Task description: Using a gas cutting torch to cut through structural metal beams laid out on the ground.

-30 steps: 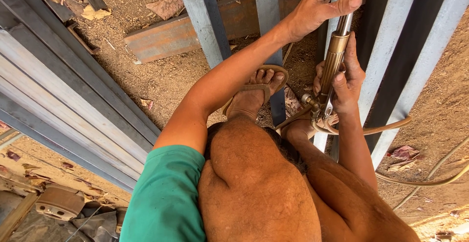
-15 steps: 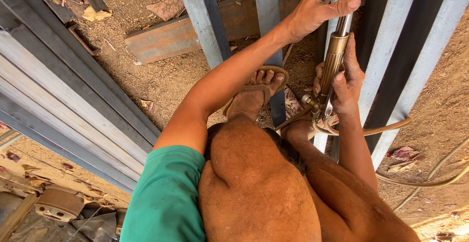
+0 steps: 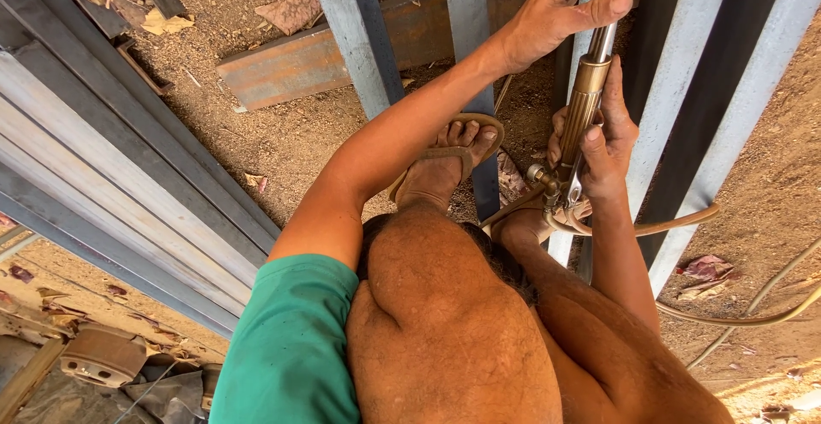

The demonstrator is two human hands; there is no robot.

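A: While the left hand (image 3: 556,13) grips the steel tube end of the cutting torch (image 3: 590,90) up top, fingers wrapped tight, the right hand (image 3: 603,146) is closed round the brass handle lower down, thumb up along it. The torch runs near upright between the grey steel bars (image 3: 693,73), over the dirt.

B: Risk?

A: Hoses (image 3: 684,219). They loop off the valve end right at the wrist and trail across the ground (image 3: 299,124). If one snags on a bar edge, it could tug the torch off line, I think.

B: The foot?

A: Sandalled foot (image 3: 445,163) sits just beside the torch's lower end, toes bare. Sparks or a dropped torch would land there, as I judge it. The knee (image 3: 436,304) is close too.

B: Tip visible?

A: No, cut off at the top edge. Can't tell whether it's lit.

B: Anything else?

A: A rusty flat plate (image 3: 282,73) lies across the dirt behind, and stacked grey sections (image 3: 103,159) sit at left. It's cramped, so an elbow knocking a bar could shift the grip.
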